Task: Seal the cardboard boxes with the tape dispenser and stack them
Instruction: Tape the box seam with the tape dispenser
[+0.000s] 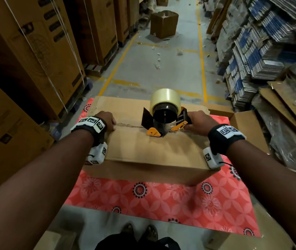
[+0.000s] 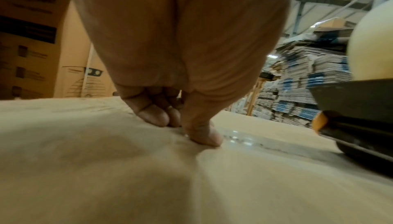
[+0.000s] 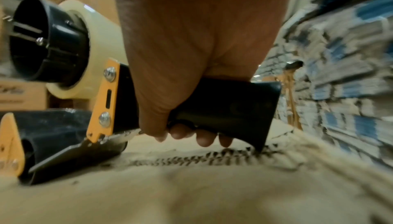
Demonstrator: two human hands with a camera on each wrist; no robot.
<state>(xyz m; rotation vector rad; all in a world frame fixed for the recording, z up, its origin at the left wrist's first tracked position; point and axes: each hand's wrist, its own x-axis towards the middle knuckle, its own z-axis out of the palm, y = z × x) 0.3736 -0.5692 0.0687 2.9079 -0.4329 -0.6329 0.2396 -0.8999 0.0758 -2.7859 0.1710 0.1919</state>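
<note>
The cardboard box [image 1: 149, 147] is seen lying on a red patterned cloth [image 1: 161, 199], its two top flaps meeting in a seam across the middle. On that seam, right of the box's centre, the tape dispenser [image 1: 163, 120] is set down, its roll of clear tape [image 1: 165, 97] uppermost. Its black handle is gripped by the right hand [image 1: 197, 121], all fingers wrapped round it. At the box's left end the seam is pressed down by the left hand [image 1: 105, 120], thumb and curled fingertips on the card, nothing held; a glossy strip of tape runs from the thumb [image 2: 204, 135] toward the dispenser. The box is judged light and stiff, though its flaps would give under pressure. It would best be taken by its two short ends for stacking. A second, open box [image 1: 248, 127] stands just beside it, to the right.
</note>
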